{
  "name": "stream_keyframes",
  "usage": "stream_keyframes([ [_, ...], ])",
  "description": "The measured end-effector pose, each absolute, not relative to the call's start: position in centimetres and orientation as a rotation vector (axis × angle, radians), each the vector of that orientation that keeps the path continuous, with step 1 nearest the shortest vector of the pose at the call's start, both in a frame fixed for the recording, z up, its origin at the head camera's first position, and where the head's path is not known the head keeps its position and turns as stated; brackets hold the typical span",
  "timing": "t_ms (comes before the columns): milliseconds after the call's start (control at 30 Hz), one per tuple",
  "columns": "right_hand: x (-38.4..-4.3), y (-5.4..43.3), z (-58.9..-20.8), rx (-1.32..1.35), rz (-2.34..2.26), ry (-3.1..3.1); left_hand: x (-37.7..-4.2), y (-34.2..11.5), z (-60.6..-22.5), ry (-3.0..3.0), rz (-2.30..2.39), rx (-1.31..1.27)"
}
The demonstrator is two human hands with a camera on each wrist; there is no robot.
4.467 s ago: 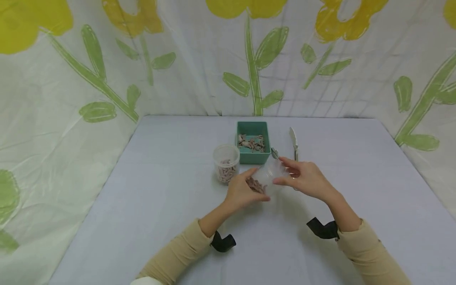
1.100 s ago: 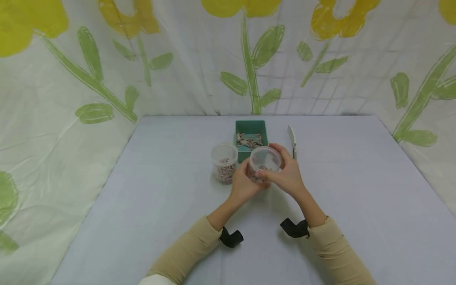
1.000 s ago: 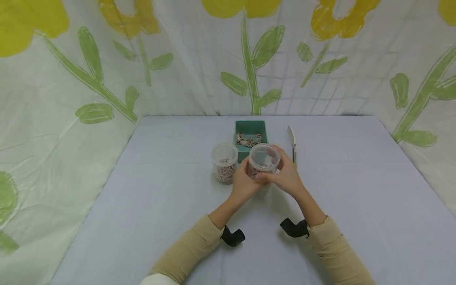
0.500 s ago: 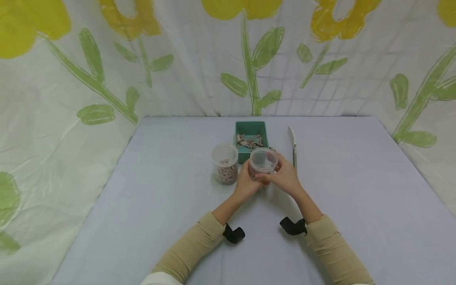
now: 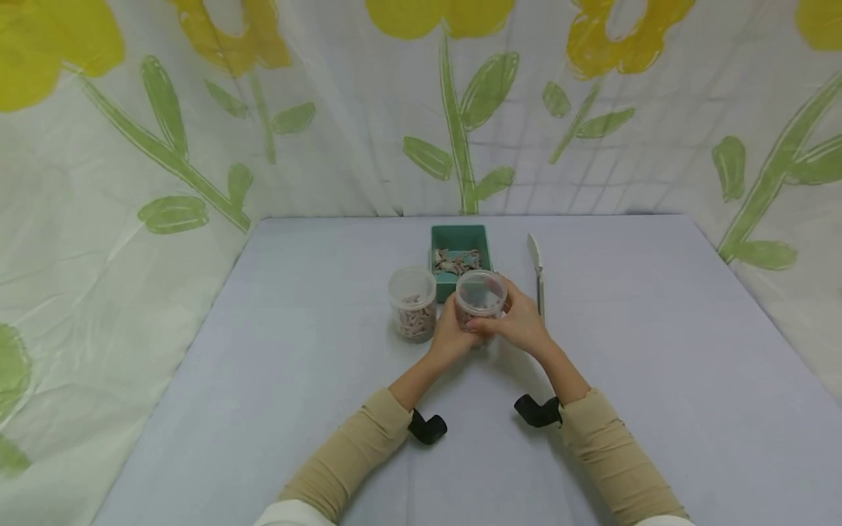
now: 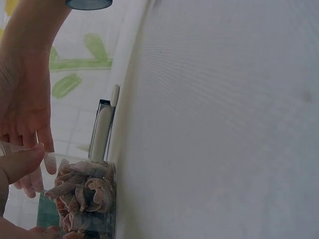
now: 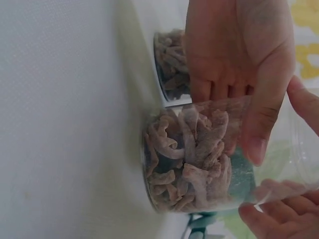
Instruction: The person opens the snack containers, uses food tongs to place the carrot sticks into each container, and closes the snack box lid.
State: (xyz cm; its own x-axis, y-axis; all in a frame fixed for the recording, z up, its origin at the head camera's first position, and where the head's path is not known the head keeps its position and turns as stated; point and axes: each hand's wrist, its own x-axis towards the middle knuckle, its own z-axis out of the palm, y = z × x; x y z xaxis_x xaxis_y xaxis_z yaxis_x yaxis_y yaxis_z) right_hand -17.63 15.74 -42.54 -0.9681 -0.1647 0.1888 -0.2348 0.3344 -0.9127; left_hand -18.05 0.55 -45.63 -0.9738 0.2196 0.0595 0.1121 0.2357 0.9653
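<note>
A clear plastic jar [image 5: 479,292] stands nearly upright between both hands, in front of the green box. Pinkish-brown dried strips [image 7: 194,159] fill its lower part in the right wrist view; the upper part is see-through. My left hand [image 5: 450,336] grips the jar's side low down, its thumb across the wall. My right hand [image 5: 526,321] holds the upper part from the right, thumb in front and fingers behind, partly hidden by the jar. Just left of the left hand, a second clear jar [image 5: 413,314] with similar strips stands on the table.
The green box [image 5: 458,235] behind the jar holds more strips. To its right lies a long slim tool [image 5: 535,256] with a pale far end. The white-covered table [image 5: 316,292] meets a flower-painted curtain [image 5: 362,109] at its back edge.
Several seconds ago the jar was tilted, with the right hand farther right. The jar is now turned upright, and the right hand has come left around it. Over the last half second, little differs.
</note>
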Motion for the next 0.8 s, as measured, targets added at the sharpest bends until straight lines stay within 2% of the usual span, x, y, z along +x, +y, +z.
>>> stream_keyframes([
  [333,-18.3,15.9,-43.3,0.404,1.738,-2.497,-18.0,0.4,-45.5,2.45,1.822,0.27],
  [667,-16.8,19.4,-42.0,0.418,1.697,-2.68,-14.2,-1.8,-44.0,2.458,1.514,0.152],
  [800,-16.2,21.2,-41.1,0.326,1.64,-2.684,-12.9,-4.0,-42.6,2.385,1.443,0.252],
])
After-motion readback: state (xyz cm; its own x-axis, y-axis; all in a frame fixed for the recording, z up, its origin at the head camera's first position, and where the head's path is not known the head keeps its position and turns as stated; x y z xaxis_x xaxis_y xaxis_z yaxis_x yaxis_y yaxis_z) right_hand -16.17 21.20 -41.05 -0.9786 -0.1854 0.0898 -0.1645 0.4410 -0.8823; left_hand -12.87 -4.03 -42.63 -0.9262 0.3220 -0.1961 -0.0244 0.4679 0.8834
